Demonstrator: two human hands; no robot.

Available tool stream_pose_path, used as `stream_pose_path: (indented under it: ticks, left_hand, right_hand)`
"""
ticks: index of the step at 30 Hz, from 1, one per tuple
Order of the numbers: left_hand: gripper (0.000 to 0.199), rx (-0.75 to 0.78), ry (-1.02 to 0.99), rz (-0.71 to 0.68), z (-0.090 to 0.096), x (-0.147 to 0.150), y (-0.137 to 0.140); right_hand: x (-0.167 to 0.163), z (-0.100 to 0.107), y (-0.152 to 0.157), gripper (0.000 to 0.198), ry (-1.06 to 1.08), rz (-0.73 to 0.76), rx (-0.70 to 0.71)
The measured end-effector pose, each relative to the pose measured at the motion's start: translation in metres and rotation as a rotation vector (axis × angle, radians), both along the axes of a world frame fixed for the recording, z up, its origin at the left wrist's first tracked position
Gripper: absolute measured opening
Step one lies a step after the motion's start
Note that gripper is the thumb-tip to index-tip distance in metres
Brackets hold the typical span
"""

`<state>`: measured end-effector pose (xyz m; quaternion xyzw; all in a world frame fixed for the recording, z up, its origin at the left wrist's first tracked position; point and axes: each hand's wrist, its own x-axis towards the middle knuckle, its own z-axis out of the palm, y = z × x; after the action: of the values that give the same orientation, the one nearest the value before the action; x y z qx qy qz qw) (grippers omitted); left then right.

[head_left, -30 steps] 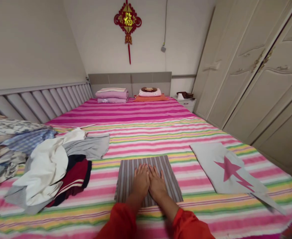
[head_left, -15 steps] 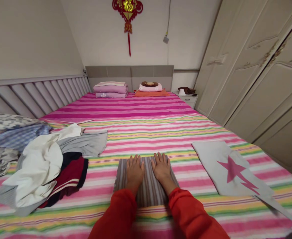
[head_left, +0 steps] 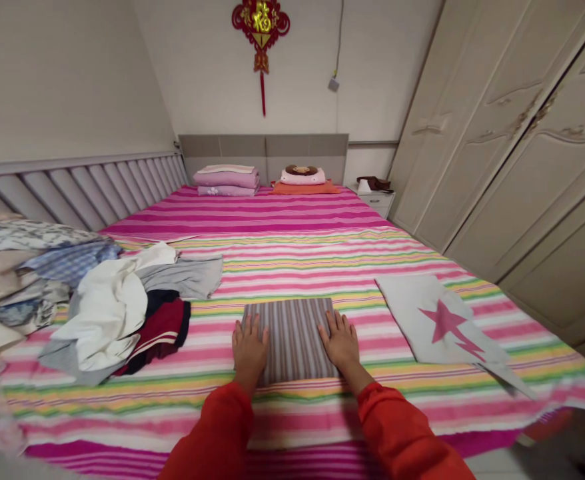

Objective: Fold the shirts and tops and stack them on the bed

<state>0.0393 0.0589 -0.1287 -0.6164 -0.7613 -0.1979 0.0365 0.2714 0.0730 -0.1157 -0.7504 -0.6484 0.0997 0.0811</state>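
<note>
Ten fingers are spread and slightly bent, palms down, grasping nothing. The left hand (head_left: 250, 347) lies over the left edge of a grey-brown striped cloth (head_left: 296, 340); the right hand (head_left: 341, 340) rests at its right edge, thumb toward the cloth. The cloth is a flat, neat rectangle near the front of a bed, centred between the hands. Red sleeves (head_left: 222, 423) reach in from below.

Beneath lies a bedspread (head_left: 292, 270) striped in pink, white, yellow and green. A magenta striped sheet (head_left: 252, 217) shows beyond it toward the headboard and again below its front edge.

To the right, well apart from the cloth, a pale grey garment with a pink star (head_left: 445, 323) lies flat, one narrow end trailing. To the left is a loose heap: a white garment (head_left: 110, 313) on top, a maroon and navy garment (head_left: 165, 330) beside it, a grey garment (head_left: 192, 277) behind, and a blue checked garment (head_left: 77, 261) farther left.

At the far end, folded lilac bedding (head_left: 227, 179) and an orange cushion (head_left: 305, 189) sit before a grey-beige headboard (head_left: 305, 153). A slatted pale rail (head_left: 97, 187) borders the left side. On the white wall hangs a red ornament with a gold character (head_left: 261, 23), and right of it a small grey switch on a cord (head_left: 333, 85). A white nightstand (head_left: 380, 200) stands by the headboard; cream wardrobe doors (head_left: 512, 167) with ornate handles fill the right.
</note>
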Motion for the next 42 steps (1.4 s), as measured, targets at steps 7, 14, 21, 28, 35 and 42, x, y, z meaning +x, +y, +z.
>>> stream_pose_path:
  ticks: [7,14,21,28,35,42]
  left_hand:
    - [0.048,0.073,0.021,-0.059,-0.015,-0.023,-0.042]
    - [0.046,-0.040,0.018,-0.068,-0.015,-0.038,-0.081]
    - [0.061,-0.105,0.115,-0.503,0.021,0.035,-0.081]
    - [0.065,-0.304,-0.214,-0.509,0.044,0.093,-0.049]
    - [0.035,-0.400,-0.592,-0.505,0.126,0.084,0.028]
    - [0.036,-0.418,-1.090,-0.519,0.194,0.041,0.064]
  right_hand:
    - [0.017,-0.013,-0.040,0.055,-0.029,0.016,0.091]
    - [0.035,-0.042,-0.085,0.054,0.024,0.071,0.227]
    - [0.040,-0.041,-0.096,0.054,0.144,0.090,0.199]
    - [0.051,-0.046,-0.102,0.060,0.421,0.061,0.159]
    - [0.074,-0.066,-0.107,0.065,0.737,0.079,0.191]
    - [0.071,-0.071,-0.104,0.064,0.768,0.071,0.270]
